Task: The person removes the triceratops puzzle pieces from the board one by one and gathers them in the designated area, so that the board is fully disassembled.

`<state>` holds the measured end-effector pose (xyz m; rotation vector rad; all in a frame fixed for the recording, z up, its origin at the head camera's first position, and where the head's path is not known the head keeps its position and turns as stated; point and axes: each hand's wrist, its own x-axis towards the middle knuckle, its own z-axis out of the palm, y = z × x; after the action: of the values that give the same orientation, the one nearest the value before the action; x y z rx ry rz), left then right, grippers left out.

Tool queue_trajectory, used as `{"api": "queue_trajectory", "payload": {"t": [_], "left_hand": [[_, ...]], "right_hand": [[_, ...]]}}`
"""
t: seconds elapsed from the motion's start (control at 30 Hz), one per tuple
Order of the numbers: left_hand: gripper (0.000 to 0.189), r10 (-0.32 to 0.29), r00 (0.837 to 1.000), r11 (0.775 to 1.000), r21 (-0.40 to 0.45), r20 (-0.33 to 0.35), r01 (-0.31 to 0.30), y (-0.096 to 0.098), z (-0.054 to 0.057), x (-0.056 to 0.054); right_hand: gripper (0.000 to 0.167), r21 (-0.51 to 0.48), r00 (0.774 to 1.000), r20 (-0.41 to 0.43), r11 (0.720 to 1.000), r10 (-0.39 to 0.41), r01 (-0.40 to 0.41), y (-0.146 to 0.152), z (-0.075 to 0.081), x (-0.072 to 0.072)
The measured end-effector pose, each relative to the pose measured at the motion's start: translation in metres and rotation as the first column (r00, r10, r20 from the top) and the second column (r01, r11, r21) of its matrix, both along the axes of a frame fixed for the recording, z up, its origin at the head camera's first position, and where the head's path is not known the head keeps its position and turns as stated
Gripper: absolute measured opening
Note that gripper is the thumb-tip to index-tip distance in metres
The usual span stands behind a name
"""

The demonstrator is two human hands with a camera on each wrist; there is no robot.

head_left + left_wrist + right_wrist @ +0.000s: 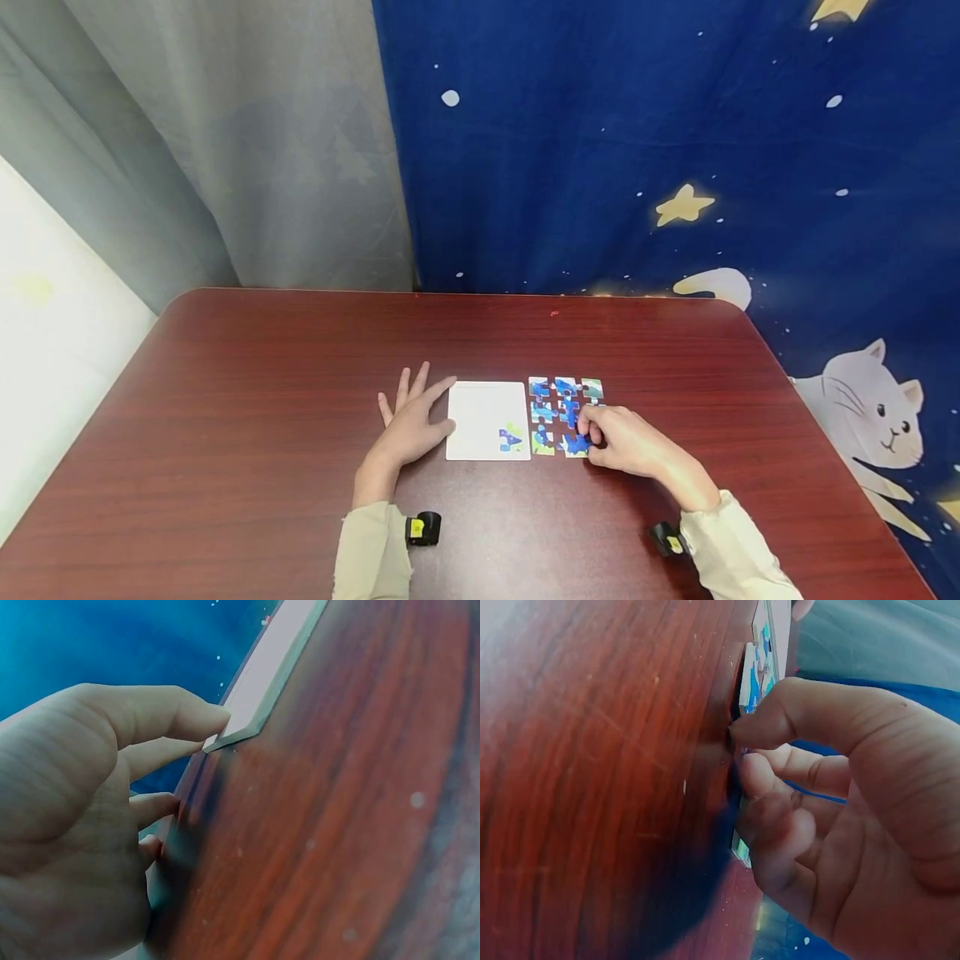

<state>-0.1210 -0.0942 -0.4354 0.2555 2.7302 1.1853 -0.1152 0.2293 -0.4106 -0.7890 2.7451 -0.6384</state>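
Observation:
A white square puzzle board (480, 417) lies flat, with one puzzle piece (511, 438) at its lower right corner. Straight, spread fingers mark my left hand (408, 429), whose thumb and forefinger touch the board's left edge; the left wrist view shows the thumb on the corner of the board (262, 682). To the right of the board, several blue and green puzzle pieces (542, 412) lie in loose rows. My right hand (630, 442), fingers curled, pinches a puzzle piece (575, 446) at the lower right of these rows. The right wrist view mostly hides that piece behind the fingertips.
The reddish-brown wooden table (262, 433) extends around both hands. Behind it hang a grey curtain (300, 167) and a blue curtain (540, 150) with stars and a cat. A small red mark (554, 313) shows near the far edge.

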Motion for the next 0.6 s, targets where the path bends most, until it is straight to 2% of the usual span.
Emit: {"api": "queue_trajectory", "payload": {"t": [0.2, 0.37, 0.6], "left_hand": [[0.063, -0.003, 1.000, 1.000, -0.002, 0.006, 0.003, 0.000, 0.001, 0.000], [0.064, -0.003, 1.000, 1.000, -0.001, 0.007, 0.003, 0.000, 0.000, 0.000], [0.063, -0.006, 1.000, 1.000, -0.016, 0.010, 0.006, -0.001, 0.000, 0.000]], "right_hand": [[0.034, -0.011, 0.998, -0.057, 0.999, -0.034, 0.033, -0.009, 0.004, 0.006], [0.032, -0.027, 0.990, -0.139, 0.999, 0.016, -0.020, -0.037, 0.009, 0.008], [0.039, 0.037, 0.989, -0.140, 0.999, 0.042, -0.037, -0.076, 0.007, 0.009]]}}
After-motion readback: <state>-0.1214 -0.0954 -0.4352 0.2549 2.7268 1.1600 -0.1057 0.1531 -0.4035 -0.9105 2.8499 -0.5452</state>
